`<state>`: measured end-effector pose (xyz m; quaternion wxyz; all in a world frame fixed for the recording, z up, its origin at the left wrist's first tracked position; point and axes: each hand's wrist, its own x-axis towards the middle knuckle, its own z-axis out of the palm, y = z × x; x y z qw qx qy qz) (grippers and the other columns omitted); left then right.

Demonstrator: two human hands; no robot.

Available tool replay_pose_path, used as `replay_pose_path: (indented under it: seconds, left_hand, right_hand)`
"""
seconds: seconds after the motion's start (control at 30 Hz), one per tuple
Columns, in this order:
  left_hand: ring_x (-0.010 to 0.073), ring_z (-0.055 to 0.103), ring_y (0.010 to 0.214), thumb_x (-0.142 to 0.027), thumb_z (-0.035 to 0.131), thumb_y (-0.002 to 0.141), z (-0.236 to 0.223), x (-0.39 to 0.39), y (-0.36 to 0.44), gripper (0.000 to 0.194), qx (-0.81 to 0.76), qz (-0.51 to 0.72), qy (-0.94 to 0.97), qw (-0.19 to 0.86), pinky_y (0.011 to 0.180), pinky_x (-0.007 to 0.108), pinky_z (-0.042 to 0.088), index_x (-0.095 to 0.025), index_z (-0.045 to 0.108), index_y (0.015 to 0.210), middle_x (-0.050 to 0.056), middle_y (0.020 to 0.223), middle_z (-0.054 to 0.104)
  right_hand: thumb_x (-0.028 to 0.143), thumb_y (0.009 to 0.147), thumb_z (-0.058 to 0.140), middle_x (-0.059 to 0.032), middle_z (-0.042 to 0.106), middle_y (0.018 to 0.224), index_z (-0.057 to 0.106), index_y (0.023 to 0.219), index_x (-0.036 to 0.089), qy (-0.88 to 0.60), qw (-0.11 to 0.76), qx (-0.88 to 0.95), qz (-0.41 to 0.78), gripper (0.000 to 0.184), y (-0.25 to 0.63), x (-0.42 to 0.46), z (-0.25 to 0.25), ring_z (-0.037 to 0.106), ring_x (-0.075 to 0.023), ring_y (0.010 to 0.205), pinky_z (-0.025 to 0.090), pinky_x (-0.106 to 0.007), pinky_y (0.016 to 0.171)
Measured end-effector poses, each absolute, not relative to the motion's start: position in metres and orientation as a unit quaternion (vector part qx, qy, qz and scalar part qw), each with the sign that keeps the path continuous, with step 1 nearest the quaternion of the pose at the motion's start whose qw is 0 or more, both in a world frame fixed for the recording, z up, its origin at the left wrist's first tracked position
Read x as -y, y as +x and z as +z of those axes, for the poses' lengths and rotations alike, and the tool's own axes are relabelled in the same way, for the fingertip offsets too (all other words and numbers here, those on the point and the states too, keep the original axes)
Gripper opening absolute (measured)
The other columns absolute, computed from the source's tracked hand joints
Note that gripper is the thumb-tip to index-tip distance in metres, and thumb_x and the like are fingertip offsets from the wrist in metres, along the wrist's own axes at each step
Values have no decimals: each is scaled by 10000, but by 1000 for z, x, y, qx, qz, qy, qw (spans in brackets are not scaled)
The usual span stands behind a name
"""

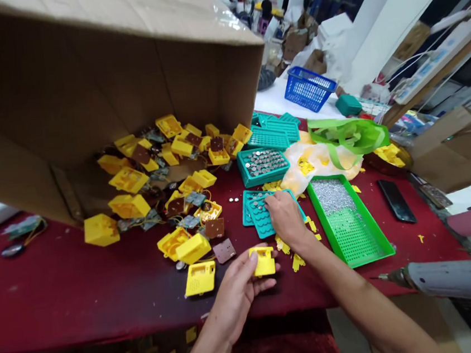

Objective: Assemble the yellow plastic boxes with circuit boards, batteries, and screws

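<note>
My left hand [240, 282] is closed on a small yellow plastic case [263, 260] near the front edge of the red table [61, 284]. My right hand [285, 216] reaches forward onto a teal grid tray [258, 210] that holds small round button cells; its fingers are curled down on the tray, and what they pinch is hidden. A second teal tray [263, 165] filled with button cells lies just behind. Another yellow case [199, 277] rests left of my left hand.
A big tipped cardboard box [102, 72] spills several yellow cases and small circuit boards [169, 183]. A green mesh tray [347, 218] of silver bits, a black phone [395, 200], a green bag [349, 133] and a blue basket [309, 87] lie to the right. An electric screwdriver [448, 280] is at the lower right.
</note>
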<state>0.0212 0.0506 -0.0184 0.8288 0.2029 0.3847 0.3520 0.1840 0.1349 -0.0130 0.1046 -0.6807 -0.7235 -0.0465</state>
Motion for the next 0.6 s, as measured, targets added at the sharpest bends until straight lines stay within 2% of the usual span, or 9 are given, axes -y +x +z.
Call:
replay_pose_path:
  seconds: [0.23,0.4,0.6]
  left_hand:
    - [229,733,912,-313,656,896,-16,-50,22,284,-395,362,199,821,707,283,598,-140,701,1117,132,1105,747]
    - [248,738,904,-365,724,835,-19,-48,21,288,-395,378,200,813,672,268,598,-171,742,1046,120,1059,765]
    - [237,745,876,-326,721,830,-15,-43,21,258,-389,408,196,802,699,280,609,-139,741,1006,129,1031,765]
  right_hand:
    - [74,930,437,-119,650,910,710,889,151,-718,163,674,-56,286,178,-126,-29,523,-228,845,376,-332,752]
    - [97,938,436,-123,650,908,714,870,150,-708,227,666,-58,291,184,-123,-39,517,-229,852,383,-335,768]
    - [141,934,478,-120,670,864,718,848,141,-682,284,673,25,255,199,-124,-27,568,-223,841,446,-362,815]
